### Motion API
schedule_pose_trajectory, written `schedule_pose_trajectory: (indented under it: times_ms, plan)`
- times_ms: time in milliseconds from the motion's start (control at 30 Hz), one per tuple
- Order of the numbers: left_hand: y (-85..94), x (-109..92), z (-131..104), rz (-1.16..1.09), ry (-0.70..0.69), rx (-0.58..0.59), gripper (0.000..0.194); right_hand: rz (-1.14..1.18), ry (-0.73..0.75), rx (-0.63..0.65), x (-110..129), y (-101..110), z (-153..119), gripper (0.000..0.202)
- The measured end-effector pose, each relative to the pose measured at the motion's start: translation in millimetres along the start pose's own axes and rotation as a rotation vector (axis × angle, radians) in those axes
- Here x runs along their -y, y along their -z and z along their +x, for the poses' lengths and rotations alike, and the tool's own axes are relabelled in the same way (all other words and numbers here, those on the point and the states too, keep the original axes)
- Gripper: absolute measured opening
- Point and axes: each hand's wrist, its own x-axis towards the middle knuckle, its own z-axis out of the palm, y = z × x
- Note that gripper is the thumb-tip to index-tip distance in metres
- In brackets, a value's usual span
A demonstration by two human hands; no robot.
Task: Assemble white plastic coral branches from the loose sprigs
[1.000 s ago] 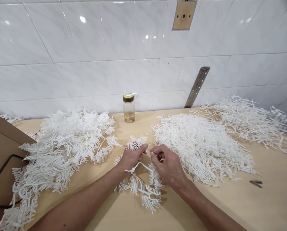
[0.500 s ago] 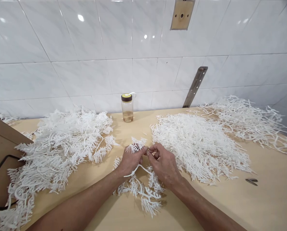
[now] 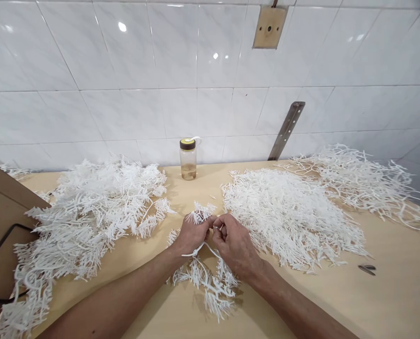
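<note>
My left hand (image 3: 194,234) is closed on a white plastic branch (image 3: 204,282) with needle-like tufts. One tuft shows above the thumb, and the stem and more tufts hang below the wrist toward the tabletop. My right hand (image 3: 234,238) is pinched beside the left fingertips, its thumb and forefinger pressed together on a tiny white piece that I cannot make out clearly. Close to the right hand lies a heap of loose white needle sprigs (image 3: 290,212). Left of my hands spreads a pile of tufted white branches (image 3: 104,207).
A lidded bottle (image 3: 188,162) with some liquid stands by the tiled wall. Bare white stems (image 3: 365,181) are heaped at the back right. Small dark snips (image 3: 367,269) lie on the right. A metal bracket (image 3: 287,132) leans against the wall; a brown box (image 3: 10,207) is at left.
My right hand has shifted slightly left, its fingers drawn closer together near the left thumb. The camera view has tilted a little; the piles look the same.
</note>
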Motion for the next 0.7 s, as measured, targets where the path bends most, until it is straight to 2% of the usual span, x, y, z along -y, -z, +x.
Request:
schedule_pose_trajectory:
  times_ms: [167,267,333,400,500,600,700]
  plan:
    - [7.3,7,12,-0.054,0.047,-0.042,0.039,0.060,0.129,0.099,9,0,-8,0.010]
    - [15.9,7,15,-0.031,0.049,0.053,0.043,0.098,0.107,0.082,6,9,-5,0.008]
    - [20.6,6,14,-0.007,0.014,0.136,0.043,0.067,0.007,-0.029,-4,22,3,0.008]
    - [23.3,4,13,-0.011,-0.008,0.187,0.044,-0.016,-0.088,-0.199,-19,41,14,0.013]
    - [25.1,1,12,-0.027,-0.024,0.254,0.045,-0.180,-0.148,-0.438,-45,71,27,0.016]
    - [26.3,-3,11,-0.006,-0.039,0.356,0.046,-0.369,-0.225,-0.547,-65,100,33,0.016]
    - [27.1,-7,8,0.023,-0.030,0.444,0.044,-0.489,-0.290,-0.597,-73,119,34,0.020]
